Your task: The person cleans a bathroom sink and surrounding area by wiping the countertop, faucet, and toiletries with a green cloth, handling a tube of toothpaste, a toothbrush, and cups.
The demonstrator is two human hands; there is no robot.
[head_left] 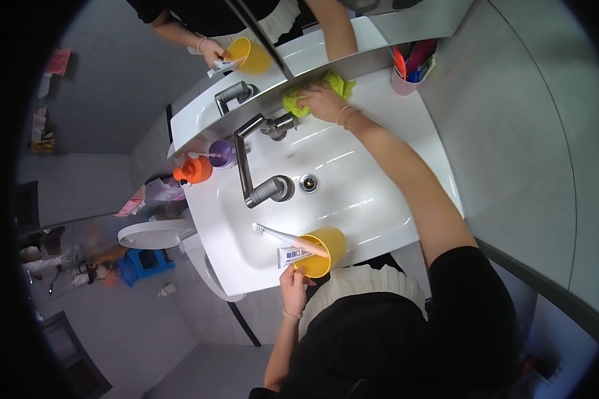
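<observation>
At the sink's far edge, my right hand [323, 101] presses a yellow-green cloth [301, 100] against the ledge below the mirror. The fingers are bunched over the cloth and partly sunk in its folds. Near the front rim, my left hand [294, 288] grips a yellow cup [331, 243] tilted on its side, mouth toward the left. A toothbrush [287, 239] with a pale handle and a white toothpaste tube [290, 257] stick out of the cup. Beneath both arms lies the white sink [379, 199], its metal drain [309, 183] uncovered.
A jointed grey faucet [246, 163] rises over the basin. On the left ledge stand an orange bottle [194, 170] and a purple cup [220, 153]. A pink holder [406, 83] with several items sits in the far right corner. The mirror [199, 40] borders the back; a toilet [154, 235] is at left.
</observation>
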